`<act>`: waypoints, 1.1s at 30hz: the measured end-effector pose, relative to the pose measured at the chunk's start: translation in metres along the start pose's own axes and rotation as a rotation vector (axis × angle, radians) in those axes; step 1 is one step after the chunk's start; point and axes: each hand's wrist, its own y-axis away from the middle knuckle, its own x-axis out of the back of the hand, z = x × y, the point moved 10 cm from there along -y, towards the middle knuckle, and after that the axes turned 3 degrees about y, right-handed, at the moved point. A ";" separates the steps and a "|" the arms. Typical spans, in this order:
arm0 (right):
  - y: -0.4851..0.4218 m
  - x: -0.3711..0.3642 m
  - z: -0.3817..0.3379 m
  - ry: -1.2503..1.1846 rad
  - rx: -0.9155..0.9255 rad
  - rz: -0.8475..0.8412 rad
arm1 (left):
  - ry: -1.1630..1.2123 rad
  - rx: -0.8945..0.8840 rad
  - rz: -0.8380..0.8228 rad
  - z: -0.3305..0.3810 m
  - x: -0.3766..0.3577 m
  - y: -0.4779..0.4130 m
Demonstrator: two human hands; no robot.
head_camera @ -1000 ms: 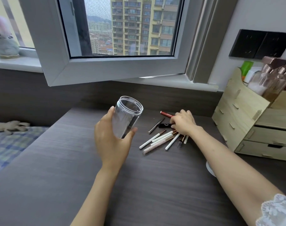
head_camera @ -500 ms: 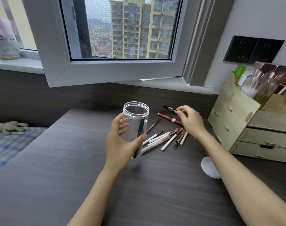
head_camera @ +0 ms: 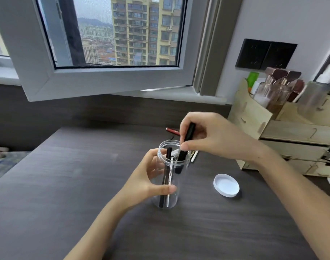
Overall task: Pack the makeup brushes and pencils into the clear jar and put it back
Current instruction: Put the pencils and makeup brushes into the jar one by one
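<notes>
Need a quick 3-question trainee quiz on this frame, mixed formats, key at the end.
1. True or false: the white lid is screwed onto the clear jar.
2. Which hand steadies the jar on the desk? A) left hand B) right hand C) neither
3. Fill in: the right hand is lowering a black ____ through the jar's mouth.

Key: 1. False; the lid lies on the desk to the right of the jar. 2. A. 3. pencil; a black pen-like stick, exact type unclear. Other pieces already stand inside.
</notes>
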 end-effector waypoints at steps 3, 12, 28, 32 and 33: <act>-0.001 -0.027 -0.006 0.149 0.051 -0.184 | 0.035 0.021 -0.036 -0.002 0.000 -0.001; -0.027 0.025 0.152 0.150 -0.414 0.348 | 0.051 0.081 -0.073 -0.009 0.006 -0.002; -0.065 -0.029 0.241 0.681 -0.673 0.164 | 0.139 0.182 -0.108 -0.023 0.008 -0.010; -0.052 0.007 0.220 0.287 -0.625 0.520 | 0.143 0.187 -0.110 -0.022 0.008 -0.010; -0.047 0.020 0.210 0.200 -0.583 0.605 | 0.145 0.188 -0.109 -0.022 0.008 -0.010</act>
